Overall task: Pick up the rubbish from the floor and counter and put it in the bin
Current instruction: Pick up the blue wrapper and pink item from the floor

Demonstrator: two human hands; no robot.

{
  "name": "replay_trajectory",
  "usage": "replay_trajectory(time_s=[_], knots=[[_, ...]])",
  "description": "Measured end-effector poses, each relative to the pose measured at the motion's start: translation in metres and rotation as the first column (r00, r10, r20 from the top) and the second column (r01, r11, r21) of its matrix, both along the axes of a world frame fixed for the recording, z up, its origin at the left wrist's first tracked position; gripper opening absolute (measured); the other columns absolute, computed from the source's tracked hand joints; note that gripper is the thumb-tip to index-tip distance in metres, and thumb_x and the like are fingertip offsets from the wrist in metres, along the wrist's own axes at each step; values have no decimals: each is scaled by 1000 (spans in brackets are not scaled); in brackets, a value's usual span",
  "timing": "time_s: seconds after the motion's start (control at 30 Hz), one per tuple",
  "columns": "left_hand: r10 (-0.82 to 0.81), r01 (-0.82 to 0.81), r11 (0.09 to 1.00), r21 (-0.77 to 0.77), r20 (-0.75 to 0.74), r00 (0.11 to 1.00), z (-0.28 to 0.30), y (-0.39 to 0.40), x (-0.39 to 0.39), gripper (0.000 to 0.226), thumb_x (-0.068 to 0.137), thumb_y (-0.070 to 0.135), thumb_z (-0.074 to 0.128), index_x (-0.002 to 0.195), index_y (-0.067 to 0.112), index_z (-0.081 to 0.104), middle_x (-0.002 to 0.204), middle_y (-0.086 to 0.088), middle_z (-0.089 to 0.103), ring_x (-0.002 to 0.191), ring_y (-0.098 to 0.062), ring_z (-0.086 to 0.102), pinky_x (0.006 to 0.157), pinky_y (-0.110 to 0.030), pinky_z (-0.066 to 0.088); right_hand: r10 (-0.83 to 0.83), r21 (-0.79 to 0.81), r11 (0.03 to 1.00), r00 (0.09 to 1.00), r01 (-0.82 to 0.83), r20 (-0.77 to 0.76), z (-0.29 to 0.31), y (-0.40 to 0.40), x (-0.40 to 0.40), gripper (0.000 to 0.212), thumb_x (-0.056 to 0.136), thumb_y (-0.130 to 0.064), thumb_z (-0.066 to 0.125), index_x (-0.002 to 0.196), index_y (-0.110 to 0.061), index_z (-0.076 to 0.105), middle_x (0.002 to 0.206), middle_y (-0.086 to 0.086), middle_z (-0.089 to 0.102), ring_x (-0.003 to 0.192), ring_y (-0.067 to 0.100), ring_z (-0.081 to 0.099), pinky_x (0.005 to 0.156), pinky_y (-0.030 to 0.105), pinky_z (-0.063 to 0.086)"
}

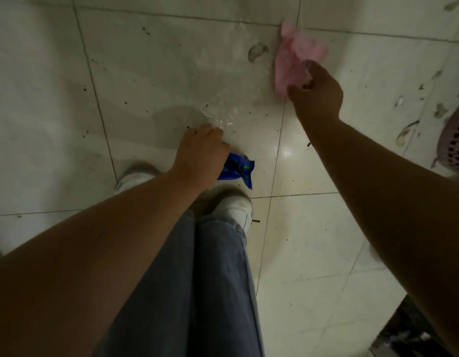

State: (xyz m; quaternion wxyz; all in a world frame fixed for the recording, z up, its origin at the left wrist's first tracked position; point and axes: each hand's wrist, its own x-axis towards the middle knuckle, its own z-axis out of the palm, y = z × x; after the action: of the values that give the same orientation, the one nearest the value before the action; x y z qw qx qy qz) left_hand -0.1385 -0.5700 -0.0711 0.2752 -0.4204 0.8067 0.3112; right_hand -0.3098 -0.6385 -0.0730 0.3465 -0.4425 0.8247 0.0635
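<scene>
**Both hands full over a dirty tiled floor**

My left hand (201, 150) is closed around a blue wrapper (238, 171), whose crumpled end sticks out on the thumb side, above my white shoes (236, 207). A clear plastic film (220, 117), hard to make out, seems to trail from the same fist. My right hand (317, 91) pinches a blurred pink bag (293, 57) between thumb and fingers (312, 70); the bag hangs beyond my fingertips over the floor (158, 60). A perforated pink basket (455, 143) shows at the right edge.
</scene>
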Motion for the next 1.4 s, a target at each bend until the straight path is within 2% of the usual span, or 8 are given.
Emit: replay_trajectory(time_s=[0.13, 0.27, 0.33, 0.43, 0.57, 0.73, 0.9, 1.4], knots=[[131, -130, 991, 40, -20, 991, 9, -14, 15, 30, 94, 15, 50, 121, 5, 57, 119, -13, 59, 113, -27, 51, 90, -35, 45, 99, 34, 994, 995, -100, 16, -3, -7, -6, 42, 91, -2, 43, 130, -14, 51, 110, 6, 65, 86, 0, 65, 57, -7, 34], [154, -166, 985, -54, -175, 972, 20, -33, 34, 17, 54, -6, 84, 64, -4, 70, 57, -20, 65, 51, -33, 64, 44, -29, 51, 124, 13, 992, 992, -123, -15, 2, -18, -4, 30, 96, -8, 41, 113, 1, 63, 114, 21, 68, 103, 30, 65, 79, 17, 42], [199, -213, 975, -55, -198, 960, 23, -38, 41, 9, 64, 0, 72, 57, -4, 69, 48, -19, 62, 42, -31, 61, 38, -28, 50, 63, -15, 998, 998, -63, -24, 3, -21, -2, 30, 95, -9, 41, 107, 6, 65, 112, 25, 69, 103, 33, 65, 84, 24, 46], [266, -283, 959, -30, -253, 930, 26, -41, 47, 41, 80, 18, 40, 64, -4, 71, 54, -20, 64, 49, -33, 63, 42, -29, 48, -45, -57, 997, 999, 44, -15, 3, -18, 3, 35, 92, -22, 53, 118, 0, 58, 122, 18, 64, 110, 28, 61, 90, 22, 45], [410, -424, 905, -23, -220, 885, 29, -47, 46, 31, 98, 14, 44, 98, -5, 68, 88, -23, 66, 85, -34, 60, 64, -27, 33, -215, -71, 974, 977, 215, 7, -3, -27, 11, 73, 79, -41, 69, 135, -6, 38, 131, 13, 55, 118, 27, 55, 101, 40, 48], [411, -424, 905, -33, -190, 892, 22, -57, 47, 33, 98, 19, 44, 107, -5, 65, 99, -25, 65, 94, -35, 59, 76, -38, 45, -172, -83, 982, 985, 170, -20, -12, -29, 17, 27, 93, -22, 50, 114, -7, 58, 116, 12, 66, 106, 27, 63, 98, 39, 48], [336, -345, 937, -59, -122, 934, 34, -60, 39, 34, 100, 18, 40, 109, -3, 64, 105, -24, 64, 99, -34, 58, 82, -38, 46, -242, -96, 966, 970, 239, -24, 12, 0, 3, 25, 93, -12, 44, 106, -4, 64, 110, 16, 69, 97, 27, 62, 92, 34, 44], [-91, 75, 995, -61, -325, 941, 360, -18, -150, 36, 96, 15, 40, 94, -9, 66, 98, -27, 64, 92, -37, 60, 65, -34, 38, -689, -84, 724, 711, 685, -138, 356, 175, -130, 27, 87, -16, 43, 93, -3, 66, 99, 21, 69, 95, 36, 61, 90, 39, 45]])
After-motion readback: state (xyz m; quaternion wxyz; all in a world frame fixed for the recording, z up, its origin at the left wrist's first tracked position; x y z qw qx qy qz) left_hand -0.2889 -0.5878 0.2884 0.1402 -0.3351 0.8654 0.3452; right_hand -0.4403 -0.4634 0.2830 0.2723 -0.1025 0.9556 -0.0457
